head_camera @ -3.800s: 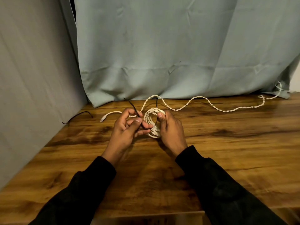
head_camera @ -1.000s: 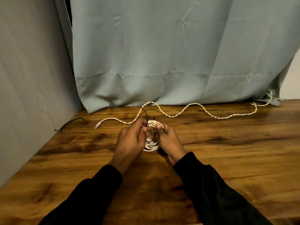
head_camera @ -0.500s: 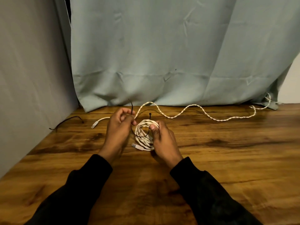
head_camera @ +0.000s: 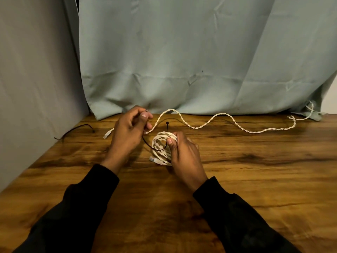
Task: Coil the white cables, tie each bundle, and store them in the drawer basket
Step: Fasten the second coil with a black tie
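Observation:
A coiled white cable point(head_camera: 160, 147) lies on the wooden table point(head_camera: 255, 179), and my right hand point(head_camera: 184, 154) grips its right side with the thumb pressed into the loops. A thin black tie point(head_camera: 155, 148) runs through the coil; its head point(head_camera: 167, 123) sticks up behind the bundle. My left hand point(head_camera: 130, 129) pinches the tie's other end, raised up and to the left of the coil. A second white cable point(head_camera: 228, 121), twisted and uncoiled, snakes along the back of the table to the right. Its plug point(head_camera: 107, 134) lies left of my left hand.
Another black tie point(head_camera: 73, 131) lies at the table's left edge by the grey wall. A blue-grey curtain point(head_camera: 200, 61) hangs right behind the table. No drawer or basket is in view.
My left hand has pulled the black tie's end up and leftward, away from the coil. The right hand has kept its grip on the bundle, which now rests on the table.

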